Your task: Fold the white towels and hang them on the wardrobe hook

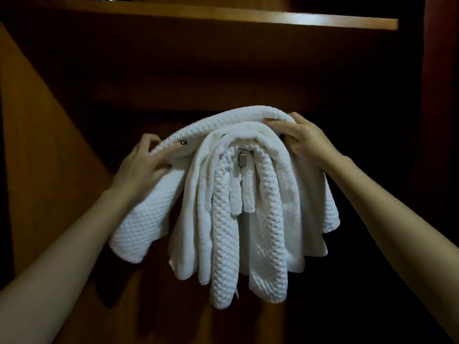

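Wardrobe fills the whole frame, dark brown wood, its side panel slanting down the left, and a lighter shelf runs across the top. Centre frame, the white towels hang in a thick bundle, several layers draped one over another, ends trailing toward the lower middle. Outermost is a waffle-weave towel, arched over the rest like a hood, one flap hanging at centre left. Left hand grips that towel's edge at centre left, fingers curled round the hem. Right hand, centre right, pinches the same towel's upper edge, fingers close together on top of the fold. Deep in the middle of the bundle, a metal hook peeks out under the innermost loops, which are slung over it. Small shiny stud shows just beside the left fingers. Little tab at a lower hem, any print too small to read.
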`<state>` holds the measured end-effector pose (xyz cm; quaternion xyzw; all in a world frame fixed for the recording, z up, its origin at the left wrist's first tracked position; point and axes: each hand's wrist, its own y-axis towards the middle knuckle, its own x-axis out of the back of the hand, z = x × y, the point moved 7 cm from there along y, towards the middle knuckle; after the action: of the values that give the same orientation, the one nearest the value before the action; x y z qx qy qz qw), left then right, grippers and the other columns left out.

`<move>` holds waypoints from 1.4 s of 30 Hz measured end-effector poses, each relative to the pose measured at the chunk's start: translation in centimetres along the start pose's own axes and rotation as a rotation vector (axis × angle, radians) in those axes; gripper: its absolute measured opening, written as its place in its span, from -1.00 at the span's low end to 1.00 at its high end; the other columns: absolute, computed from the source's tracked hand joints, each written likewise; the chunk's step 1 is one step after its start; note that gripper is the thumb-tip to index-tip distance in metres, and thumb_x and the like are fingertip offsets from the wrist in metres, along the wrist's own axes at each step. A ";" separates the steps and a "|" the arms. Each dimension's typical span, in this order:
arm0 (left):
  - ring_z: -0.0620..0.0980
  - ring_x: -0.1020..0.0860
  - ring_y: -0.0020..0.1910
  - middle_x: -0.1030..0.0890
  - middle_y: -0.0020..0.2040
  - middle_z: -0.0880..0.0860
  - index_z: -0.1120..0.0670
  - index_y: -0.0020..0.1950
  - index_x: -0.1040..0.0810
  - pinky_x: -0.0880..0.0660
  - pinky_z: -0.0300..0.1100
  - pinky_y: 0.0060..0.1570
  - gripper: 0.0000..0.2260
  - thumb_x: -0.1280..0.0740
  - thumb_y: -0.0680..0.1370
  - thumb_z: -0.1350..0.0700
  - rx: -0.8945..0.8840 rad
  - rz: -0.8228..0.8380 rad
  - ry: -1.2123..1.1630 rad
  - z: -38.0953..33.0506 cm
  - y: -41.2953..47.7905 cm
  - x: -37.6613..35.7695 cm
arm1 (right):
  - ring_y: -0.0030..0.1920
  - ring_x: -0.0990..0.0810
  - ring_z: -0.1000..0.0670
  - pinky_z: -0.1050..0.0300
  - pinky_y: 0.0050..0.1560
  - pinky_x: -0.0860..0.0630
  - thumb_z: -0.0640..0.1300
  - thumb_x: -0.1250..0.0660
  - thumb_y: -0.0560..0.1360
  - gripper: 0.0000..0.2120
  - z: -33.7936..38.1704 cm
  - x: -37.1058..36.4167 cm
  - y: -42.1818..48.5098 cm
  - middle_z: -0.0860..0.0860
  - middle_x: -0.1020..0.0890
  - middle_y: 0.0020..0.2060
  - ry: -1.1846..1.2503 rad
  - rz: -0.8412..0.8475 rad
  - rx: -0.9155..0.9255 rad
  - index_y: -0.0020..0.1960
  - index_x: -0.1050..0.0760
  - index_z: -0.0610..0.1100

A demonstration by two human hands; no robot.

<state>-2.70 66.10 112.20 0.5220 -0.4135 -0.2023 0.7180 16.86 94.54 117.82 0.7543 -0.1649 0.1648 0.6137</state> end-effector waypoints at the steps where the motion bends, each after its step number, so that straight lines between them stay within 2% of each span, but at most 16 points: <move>1: 0.25 -0.51 0.06 -0.30 0.27 0.10 -0.24 0.44 -0.30 -0.50 0.08 0.01 -0.36 -0.46 0.45 0.10 0.068 0.087 -0.084 0.2 -1.7 -1.2 | 0.15 -0.51 -0.05 0.03 0.09 -0.48 -0.25 -0.22 0.60 -0.59 -0.5 -0.2 -0.8 0.02 -0.48 0.17 0.044 0.013 -0.028 0.33 -0.51 0.13; 3: 0.26 -0.47 0.20 -0.30 0.36 0.10 -0.36 0.48 -0.09 -0.45 0.09 0.16 -0.28 -0.43 0.47 0.00 0.178 0.291 -0.239 -0.2 -4.5 -3.9 | 0.21 -0.49 -0.08 0.07 0.18 -0.42 -0.28 -0.22 0.58 -0.57 -1.3 -0.6 -2.4 -0.02 -0.47 0.19 0.091 0.051 -0.091 0.34 -0.50 0.10; 5: 0.26 -0.45 0.23 -0.34 0.36 0.13 -0.43 0.46 0.07 -0.45 0.13 0.16 -0.26 -0.36 0.52 -0.01 0.184 0.381 -0.222 -1.0 -6.8 -4.9 | 0.23 -0.46 -0.07 0.11 0.21 -0.38 -0.26 -0.22 0.56 -0.52 -1.4 -1.2 -3.6 -0.03 -0.45 0.21 0.102 0.063 -0.136 0.39 -0.43 0.14; 9: 0.25 -0.48 -0.07 -0.41 0.04 0.21 -0.22 0.48 -0.07 -0.50 0.04 -0.27 -0.27 -0.38 0.48 0.22 0.108 0.111 0.039 -2.2 -9.9 -2.7 | 0.20 -0.43 -0.05 0.13 0.20 -0.32 -0.22 -0.27 0.57 -0.44 -1.8 -2.3 -6.3 -0.07 -0.43 0.22 0.139 0.028 -0.280 0.47 -0.28 0.20; 13: 0.19 -0.46 0.03 -0.45 0.10 0.20 -0.14 0.48 -0.12 -0.43 0.01 -0.01 -0.27 -0.41 0.47 0.29 0.147 -0.041 -0.265 -2.5 -11.9 -3.3 | -0.03 -0.40 0.05 0.19 0.01 -0.34 -0.21 -0.28 0.57 -0.42 -2.3 -2.7 -9.3 0.02 -0.41 -0.01 0.134 -0.008 -0.333 0.49 -0.25 0.22; 16: 0.02 -0.41 0.21 -0.38 0.29 0.04 -0.30 0.48 -0.08 -0.34 -0.10 0.12 -0.28 -0.37 0.52 0.21 0.227 -0.011 -0.431 -2.8 -13.9 -4.9 | -0.04 -0.42 0.12 0.28 -0.01 -0.34 -0.12 -0.28 0.59 -0.48 -1.9 -2.5 -11.5 -0.01 -0.48 0.04 0.153 -0.018 -0.346 0.49 -0.27 0.17; 18: -0.22 -0.35 0.22 -0.28 0.39 -0.15 -0.40 0.46 -0.05 -0.35 -0.14 0.10 -0.31 -0.32 0.55 0.13 0.297 0.031 -0.500 -2.8 -14.9 -5.7 | 0.04 -0.46 0.07 0.23 0.05 -0.35 -0.14 -0.28 0.59 -0.49 -1.8 -2.5 -13.1 -0.08 -0.52 0.13 0.149 -0.026 -0.377 0.50 -0.29 0.07; 20: -0.34 -0.30 0.22 -0.20 0.43 -0.30 -0.43 0.45 -0.05 -0.37 -0.13 0.13 -0.36 -0.29 0.56 0.08 0.330 0.105 -0.592 -3.5 -15.4 -6.4 | 0.07 -0.49 0.01 0.19 0.07 -0.35 -0.21 -0.30 0.56 -0.47 -1.2 -2.4 -14.5 -0.08 -0.53 0.11 0.178 -0.023 -0.410 0.49 -0.30 0.03; 25: -0.05 -0.41 0.37 -0.23 0.47 -0.29 -0.40 0.45 -0.12 -0.43 0.03 0.30 -0.35 -0.26 0.55 0.18 0.300 0.180 -0.764 -6.4 -15.7 -6.8 | -0.01 -0.51 0.02 0.12 0.04 -0.47 -0.29 -0.30 0.53 -0.49 0.3 -2.2 -16.5 -0.08 -0.54 0.03 0.227 -0.021 -0.479 0.39 -0.42 0.13; 27: -0.05 -0.43 0.34 -0.27 0.41 -0.33 -0.43 0.42 -0.15 -0.44 -0.02 0.29 -0.35 -0.26 0.56 0.21 0.360 0.129 -0.806 -6.2 -15.4 -6.1 | -0.06 -0.49 0.04 0.26 -0.03 -0.44 -0.32 -0.31 0.51 -0.53 0.1 -1.3 -16.9 -0.05 -0.52 -0.01 0.222 -0.079 -0.480 0.26 -0.52 0.16; 30: -0.16 -0.36 0.36 -0.29 0.37 -0.29 -0.44 0.41 -0.17 -0.37 -0.14 0.28 -0.37 -0.28 0.57 0.18 0.334 0.129 -0.795 -6.1 -14.4 -5.4 | -0.04 -0.48 0.01 0.43 -0.10 -0.32 -0.38 -0.31 0.50 -0.59 -0.9 -1.0 -17.6 0.00 -0.46 -0.02 0.138 -0.090 -0.509 0.23 -0.59 -0.01; 34: -0.32 -0.30 0.26 -0.35 0.38 -0.07 -0.34 0.39 -0.26 -0.23 -0.56 0.10 -0.47 -0.30 0.56 0.16 0.386 0.067 -0.777 -5.5 -12.5 -5.0 | -0.09 -0.43 0.00 0.23 -0.12 -0.39 -0.38 -0.27 0.53 -0.57 -2.1 -2.3 -18.1 0.01 -0.37 0.00 0.048 -0.022 -0.501 0.34 -0.51 -0.07; 37: -0.26 -0.29 0.29 -0.33 0.39 0.01 -0.24 0.40 -0.28 -0.17 -0.70 0.05 -0.53 -0.24 0.59 0.20 0.437 -0.018 -0.783 -4.7 -11.2 -5.2 | -0.06 -0.46 -0.05 0.08 -0.10 -0.48 -0.39 -0.25 0.54 -0.57 -3.7 -3.1 -17.7 -0.01 -0.40 -0.01 0.060 -0.014 -0.514 0.34 -0.51 -0.07; 39: -0.25 -0.28 0.33 -0.30 0.43 -0.05 -0.33 0.39 -0.25 -0.21 -0.58 0.16 -0.54 -0.21 0.62 0.15 0.460 -0.008 -0.810 -5.0 -10.9 -5.9 | -0.02 -0.48 -0.05 0.00 -0.04 -0.53 -0.38 -0.22 0.55 -0.58 -4.5 -3.9 -17.5 -0.01 -0.45 0.02 0.108 0.006 -0.541 0.33 -0.52 -0.07; 41: -0.20 -0.30 0.38 -0.31 0.45 -0.12 -0.35 0.40 -0.24 -0.28 -0.31 0.26 -0.54 -0.19 0.63 0.14 0.447 0.020 -0.819 -5.5 -11.1 -6.7 | 0.04 -0.50 -0.05 0.03 0.01 -0.53 -0.39 -0.23 0.54 -0.59 -3.9 -5.0 -17.9 -0.01 -0.48 0.07 0.205 0.005 -0.500 0.31 -0.54 -0.09; 42: -0.22 -0.32 0.38 -0.33 0.44 -0.18 -0.33 0.41 -0.25 -0.31 -0.26 0.27 -0.52 -0.19 0.63 0.17 0.434 0.021 -0.825 -5.7 -11.4 -7.1 | 0.06 -0.51 -0.05 0.08 0.03 -0.51 -0.40 -0.25 0.53 -0.59 -3.1 -5.7 -18.4 0.00 -0.49 0.09 0.253 0.002 -0.458 0.30 -0.55 -0.10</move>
<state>-0.59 70.24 98.40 0.5320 -0.7026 -0.2946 0.3695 19.96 101.43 99.79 0.5691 -0.1206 0.2170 0.7839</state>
